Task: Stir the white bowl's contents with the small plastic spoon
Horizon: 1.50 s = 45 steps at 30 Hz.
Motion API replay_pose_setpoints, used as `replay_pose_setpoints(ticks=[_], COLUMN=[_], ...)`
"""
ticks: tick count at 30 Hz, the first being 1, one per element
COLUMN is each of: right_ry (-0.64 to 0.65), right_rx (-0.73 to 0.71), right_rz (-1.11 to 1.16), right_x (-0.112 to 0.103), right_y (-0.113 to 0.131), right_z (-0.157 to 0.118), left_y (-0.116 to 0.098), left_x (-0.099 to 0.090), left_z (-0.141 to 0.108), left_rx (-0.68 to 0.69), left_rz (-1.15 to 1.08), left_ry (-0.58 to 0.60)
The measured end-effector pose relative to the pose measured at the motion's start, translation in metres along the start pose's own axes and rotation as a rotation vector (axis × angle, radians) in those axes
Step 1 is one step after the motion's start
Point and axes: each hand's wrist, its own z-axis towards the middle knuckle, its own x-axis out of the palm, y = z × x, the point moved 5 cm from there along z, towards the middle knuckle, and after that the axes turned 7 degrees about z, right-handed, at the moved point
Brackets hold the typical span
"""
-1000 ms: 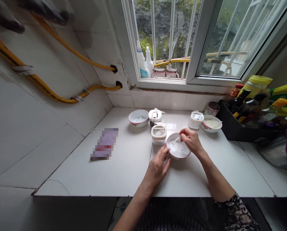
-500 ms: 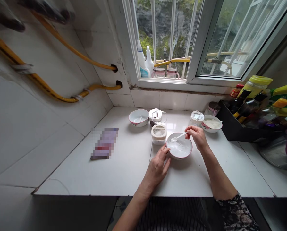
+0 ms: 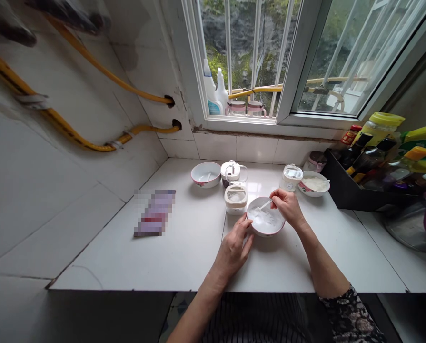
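A white bowl with a pink rim [image 3: 267, 229] stands near the middle of the counter, with white, wet-looking contents inside. My right hand [image 3: 286, 206] pinches the handle of a small white spoon [image 3: 265, 205], whose tip dips into those contents. Against the bowl's left side rests my left hand [image 3: 235, 245], its fingertips on the rim and side. Just behind and left of the bowl is a lidded jar of white grains [image 3: 236, 200]. Further back stand a jar with dark contents [image 3: 230, 172] and another white bowl [image 3: 206, 175] with a spoon inside.
At the right are a white-lidded jar [image 3: 292, 177], a bowl of white food [image 3: 314, 184] and a black box [image 3: 362, 190] packed with bottles. A blurred purple packet [image 3: 156, 213] lies at the left. The counter's front edge [image 3: 127, 289] runs near my body.
My right hand has moved slightly left and down, and the spoon's tip has gone from above the bowl's contents into them. My left hand stays in place.
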Motion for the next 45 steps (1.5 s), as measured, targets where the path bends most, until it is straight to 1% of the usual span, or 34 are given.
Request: replay_pose_setpoints(ticks=[2, 6, 12, 20, 25, 28, 31, 33, 35, 36, 37, 38, 39, 41, 43, 45], right_ry=[0.028, 0.057, 0.04, 0.009, -0.046, -0.136, -0.179, -0.155, -0.085, -0.052, -0.033, -0.034, -0.058, -0.13, -0.172, -0.167], right_rx=[0.0, 0.056, 0.107, 0.161, 0.145, 0.028, -0.179, -0.379, -0.6, -0.688, -0.747, -0.771, -0.758, -0.636, -0.435, -0.239], right_rz=[0.008, 0.14, 0.278, 0.351, 0.413, 0.393, 0.258, 0.07, -0.149, -0.237, -0.292, -0.31, -0.294, -0.171, 0.028, 0.214], right_x=[0.004, 0.004, -0.005, -0.011, -0.01, -0.003, 0.011, 0.023, 0.035, 0.04, 0.043, 0.043, 0.04, 0.028, 0.014, 0.004], right_y=[0.001, 0.001, 0.0, -0.008, -0.006, 0.005, 0.023, 0.037, 0.049, 0.053, 0.055, 0.055, 0.055, 0.05, 0.039, 0.026], right_z=[-0.001, -0.001, 0.005, 0.008, 0.012, 0.009, 0.001, -0.006, -0.014, -0.018, -0.02, -0.021, -0.021, -0.016, -0.01, -0.004], left_y=[0.0, 0.0, 0.001, 0.0, 0.001, 0.001, 0.001, 0.001, 0.001, 0.001, 0.001, 0.0, 0.0, 0.0, 0.0, 0.0], left_x=[0.0, 0.0, 0.0, 0.001, 0.002, 0.003, 0.004, 0.003, 0.003, 0.003, 0.003, 0.003, 0.003, 0.003, 0.002, 0.002], left_z=[0.0, 0.0, 0.0, 0.001, 0.0, 0.0, 0.0, 0.0, 0.0, 0.0, 0.001, 0.001, 0.001, 0.001, 0.001, 0.001], left_rx=[0.001, 0.0, 0.001, 0.006, -0.004, 0.002, 0.005, 0.0, -0.004, -0.004, -0.003, 0.0, 0.002, 0.003, 0.003, 0.004], left_rz=[-0.003, 0.0, -0.009, -0.007, -0.014, -0.007, -0.01, -0.016, -0.02, -0.021, -0.021, -0.02, -0.019, -0.016, -0.016, -0.018], left_ry=[-0.003, -0.007, 0.0, 0.0, -0.002, -0.008, -0.01, -0.011, -0.013, -0.014, -0.016, -0.016, -0.017, -0.018, -0.016, -0.012])
